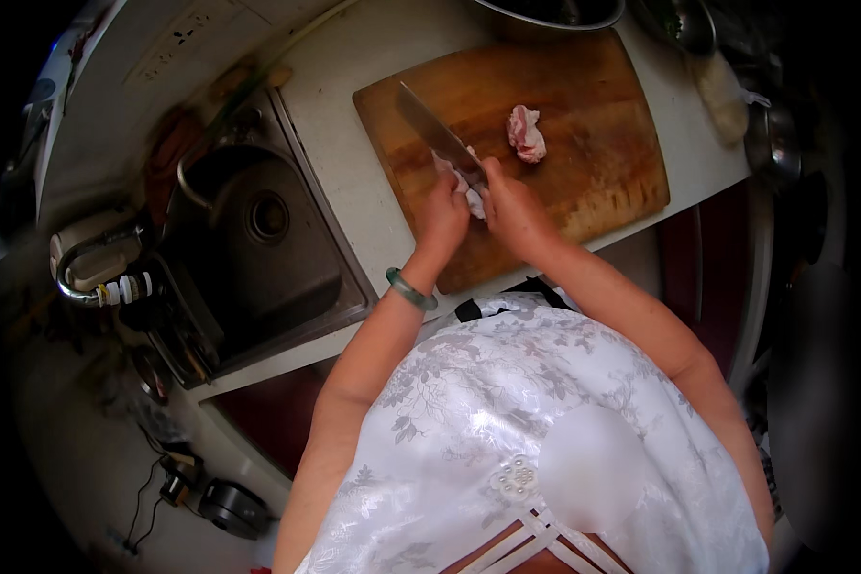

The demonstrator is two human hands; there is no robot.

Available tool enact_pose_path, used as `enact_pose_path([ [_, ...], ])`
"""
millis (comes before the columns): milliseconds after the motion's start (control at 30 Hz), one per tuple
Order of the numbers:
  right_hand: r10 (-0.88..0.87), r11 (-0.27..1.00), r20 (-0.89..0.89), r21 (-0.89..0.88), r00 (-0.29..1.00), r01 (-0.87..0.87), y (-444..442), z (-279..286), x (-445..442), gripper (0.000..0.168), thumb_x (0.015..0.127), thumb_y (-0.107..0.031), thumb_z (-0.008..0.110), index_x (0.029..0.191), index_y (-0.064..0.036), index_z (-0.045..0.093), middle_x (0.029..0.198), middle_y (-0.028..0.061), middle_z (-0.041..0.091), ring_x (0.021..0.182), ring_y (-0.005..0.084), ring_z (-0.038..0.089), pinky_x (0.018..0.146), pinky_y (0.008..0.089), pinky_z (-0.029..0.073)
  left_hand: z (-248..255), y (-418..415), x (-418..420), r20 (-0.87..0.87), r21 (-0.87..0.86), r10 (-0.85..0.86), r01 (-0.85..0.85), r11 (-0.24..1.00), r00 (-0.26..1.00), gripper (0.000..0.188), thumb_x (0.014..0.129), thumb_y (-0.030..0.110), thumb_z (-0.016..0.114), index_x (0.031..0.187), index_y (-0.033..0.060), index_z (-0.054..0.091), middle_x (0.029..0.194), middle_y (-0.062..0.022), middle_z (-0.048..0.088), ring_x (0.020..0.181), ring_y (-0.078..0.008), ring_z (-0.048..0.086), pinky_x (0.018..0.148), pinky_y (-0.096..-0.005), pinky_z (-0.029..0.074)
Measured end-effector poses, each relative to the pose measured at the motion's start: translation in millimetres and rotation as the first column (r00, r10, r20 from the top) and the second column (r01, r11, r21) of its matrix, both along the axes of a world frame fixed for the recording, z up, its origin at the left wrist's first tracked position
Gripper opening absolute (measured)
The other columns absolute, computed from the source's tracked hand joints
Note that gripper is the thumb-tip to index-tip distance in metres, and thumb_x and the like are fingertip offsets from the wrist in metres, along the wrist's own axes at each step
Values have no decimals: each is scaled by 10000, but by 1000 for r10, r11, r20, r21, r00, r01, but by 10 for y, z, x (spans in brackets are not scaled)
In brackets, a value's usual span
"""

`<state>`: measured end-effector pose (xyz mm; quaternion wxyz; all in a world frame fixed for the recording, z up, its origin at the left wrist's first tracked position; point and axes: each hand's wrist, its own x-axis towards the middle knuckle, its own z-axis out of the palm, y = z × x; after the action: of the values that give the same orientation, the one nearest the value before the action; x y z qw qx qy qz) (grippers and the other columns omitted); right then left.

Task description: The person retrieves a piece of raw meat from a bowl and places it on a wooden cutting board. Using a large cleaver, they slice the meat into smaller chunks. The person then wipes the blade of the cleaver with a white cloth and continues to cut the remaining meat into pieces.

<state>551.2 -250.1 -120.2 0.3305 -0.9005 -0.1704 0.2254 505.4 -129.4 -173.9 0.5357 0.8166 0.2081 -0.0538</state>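
Note:
My right hand [516, 212] grips a kitchen knife [434, 129], its wide blade slanting up and to the left over the wooden cutting board [588, 86]. Close against the blade, my left hand [443, 219] holds a pale piece of raw meat [460, 179] on the board. The blade and my fingers cover part of that piece. To the right, a second piece of raw meat [527, 134], pink with white fat, lies apart from both hands.
A steel sink [294, 265] is set into the white counter [323, 64] left of the board. Metal bowls [556, 21] stand beyond the board's far edge. A light-coloured bag [720, 97] lies at right. A faucet [79, 258] curves at far left.

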Motion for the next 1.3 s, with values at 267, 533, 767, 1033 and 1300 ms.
enact_pose_path([
  [267,81,995,-36,61,996,-79,112,64,287,259,839,-29,490,1070,-47,375,830,267,580,824,464,547,670,511,422,-123,114,-10,-69,-102,144,-150,983,987,204,833,139,443,921,21,585,870,-220,631,847,-387,600,736,-438,458],
  [533,52,994,-128,-94,990,-64,-303,96,-153,273,841,-34,501,1079,-48,369,814,268,576,802,460,552,642,511,416,-93,-3,-89,9,26,76,-76,997,997,245,822,143,447,987,45,599,880,-219,633,855,-383,606,732,-438,462],
  [767,183,983,112,-39,977,-179,334,43,220,342,796,-12,518,1113,-53,394,867,250,582,843,438,568,684,497,451,-71,4,-45,-19,-38,72,-73,997,997,246,862,153,454,1006,12,595,870,-179,655,799,-286,636,700,-382,474],
  [1033,141,982,-117,144,983,-123,24,-1,496,319,855,-59,513,1162,-26,430,1012,249,585,938,407,568,771,412,452,99,238,-91,-261,-130,169,-209,969,950,218,811,127,436,927,27,591,700,-147,619,462,-202,570,470,-335,472],
  [1300,77,981,-80,183,994,-61,-219,157,315,271,868,-61,502,1129,-27,441,975,236,585,913,399,568,746,413,447,231,273,-130,-289,-256,135,-213,943,948,248,793,79,515,1014,-14,583,808,-109,637,562,-169,594,484,-297,477],
])
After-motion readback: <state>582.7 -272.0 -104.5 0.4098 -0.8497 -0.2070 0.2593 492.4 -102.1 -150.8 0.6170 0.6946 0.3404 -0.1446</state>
